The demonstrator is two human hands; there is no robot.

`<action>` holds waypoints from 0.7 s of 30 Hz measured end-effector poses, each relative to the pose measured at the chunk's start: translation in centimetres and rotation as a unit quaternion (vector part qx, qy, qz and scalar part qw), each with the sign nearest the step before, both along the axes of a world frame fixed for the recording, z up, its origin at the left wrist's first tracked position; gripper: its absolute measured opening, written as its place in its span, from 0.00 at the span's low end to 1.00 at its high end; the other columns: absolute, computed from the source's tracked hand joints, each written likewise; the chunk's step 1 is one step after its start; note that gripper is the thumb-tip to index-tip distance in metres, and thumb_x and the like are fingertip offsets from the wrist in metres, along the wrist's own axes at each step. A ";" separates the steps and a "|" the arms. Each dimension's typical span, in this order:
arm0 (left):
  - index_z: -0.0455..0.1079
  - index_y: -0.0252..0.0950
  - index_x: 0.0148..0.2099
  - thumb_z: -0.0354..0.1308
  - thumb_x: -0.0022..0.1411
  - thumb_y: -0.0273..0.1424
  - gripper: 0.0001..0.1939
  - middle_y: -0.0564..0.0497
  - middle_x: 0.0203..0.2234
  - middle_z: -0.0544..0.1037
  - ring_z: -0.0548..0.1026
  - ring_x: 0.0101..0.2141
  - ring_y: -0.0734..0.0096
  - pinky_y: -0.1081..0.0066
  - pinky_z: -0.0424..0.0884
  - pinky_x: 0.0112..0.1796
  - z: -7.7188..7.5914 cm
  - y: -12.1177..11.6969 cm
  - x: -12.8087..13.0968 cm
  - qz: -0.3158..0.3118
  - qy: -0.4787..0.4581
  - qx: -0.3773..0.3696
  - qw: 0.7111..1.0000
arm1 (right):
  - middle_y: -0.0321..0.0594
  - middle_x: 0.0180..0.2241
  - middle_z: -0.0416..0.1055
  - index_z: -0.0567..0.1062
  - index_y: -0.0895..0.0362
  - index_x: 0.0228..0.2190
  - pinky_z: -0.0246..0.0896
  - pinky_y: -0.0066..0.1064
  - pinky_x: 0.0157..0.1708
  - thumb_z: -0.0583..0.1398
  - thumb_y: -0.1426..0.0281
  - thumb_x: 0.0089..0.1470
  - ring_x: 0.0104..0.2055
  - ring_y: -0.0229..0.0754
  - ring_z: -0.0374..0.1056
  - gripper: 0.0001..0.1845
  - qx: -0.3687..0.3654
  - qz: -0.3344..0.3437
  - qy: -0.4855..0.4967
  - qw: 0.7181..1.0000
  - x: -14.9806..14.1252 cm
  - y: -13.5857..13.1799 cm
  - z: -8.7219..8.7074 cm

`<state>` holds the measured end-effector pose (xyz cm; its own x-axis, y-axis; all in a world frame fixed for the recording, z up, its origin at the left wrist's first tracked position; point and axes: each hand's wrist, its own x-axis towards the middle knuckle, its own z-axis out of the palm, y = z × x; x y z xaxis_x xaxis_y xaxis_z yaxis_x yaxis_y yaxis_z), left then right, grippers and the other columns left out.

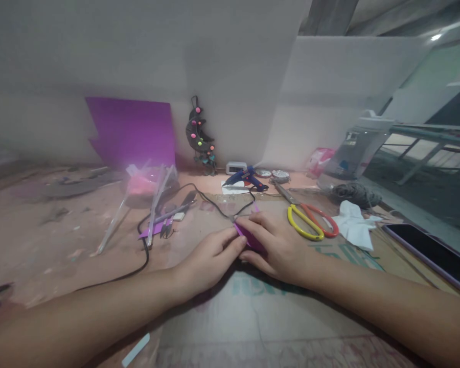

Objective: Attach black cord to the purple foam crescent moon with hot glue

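Observation:
Both of my hands meet at the middle of the table over a small purple piece (248, 236) of paper or foam. My left hand (210, 260) pinches its left edge with fingers pressed together. My right hand (276, 245) lies over its right side, fingers curled onto it. Most of the piece is hidden under my fingers. A black cable (214, 204) runs just behind my hands to a blue glue gun (247, 179).
Yellow and orange scissors (310, 220) lie right of my hands, beside a white bow (354, 222) and a dark phone (433, 253). Glue sticks (153, 209), tweezers and purple scraps lie to the left. A purple sheet (132, 130) and a moon ornament (200, 135) lean against the wall.

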<state>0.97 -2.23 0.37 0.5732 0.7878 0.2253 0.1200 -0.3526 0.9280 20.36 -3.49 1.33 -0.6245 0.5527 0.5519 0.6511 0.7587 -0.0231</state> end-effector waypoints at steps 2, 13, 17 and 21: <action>0.73 0.36 0.40 0.47 0.68 0.35 0.14 0.51 0.35 0.77 0.73 0.39 0.66 0.69 0.69 0.44 0.4 0.3 0.0 0.025 -0.004 0.003 1.000 | 0.53 0.49 0.68 0.61 0.57 0.56 0.66 0.43 0.44 0.58 0.61 0.57 0.48 0.51 0.67 0.28 0.004 0.010 0.022 1.000 0.2 -0.1 -0.1; 0.65 0.35 0.27 0.49 0.66 0.37 0.17 0.56 0.20 0.65 0.65 0.23 0.75 0.77 0.59 0.24 0.5 2.8 -1.3 0.134 0.026 0.020 0.990 | 0.43 0.38 0.70 0.68 0.55 0.47 0.63 0.35 0.35 0.56 0.67 0.58 0.34 0.42 0.66 0.15 -0.121 -0.080 0.127 0.981 2.5 0.8 4.2; 0.67 0.35 0.27 0.50 0.66 0.38 0.17 0.57 0.18 0.65 0.64 0.21 0.76 0.77 0.58 0.23 0.4 2.8 -1.3 0.146 0.022 0.014 0.989 | 0.44 0.40 0.74 0.66 0.56 0.53 0.64 0.34 0.33 0.56 0.61 0.59 0.35 0.43 0.70 0.22 -0.274 -0.123 0.101 0.949 3.5 2.0 4.9; 0.70 0.34 0.31 0.51 0.65 0.40 0.16 0.54 0.21 0.72 0.70 0.23 0.74 0.76 0.65 0.26 0.3 2.9 -1.2 0.140 -0.013 -0.041 0.989 | 0.38 0.29 0.75 0.71 0.56 0.45 0.62 0.31 0.29 0.54 0.60 0.60 0.28 0.40 0.70 0.16 -0.398 -0.106 0.080 0.908 4.0 2.7 4.7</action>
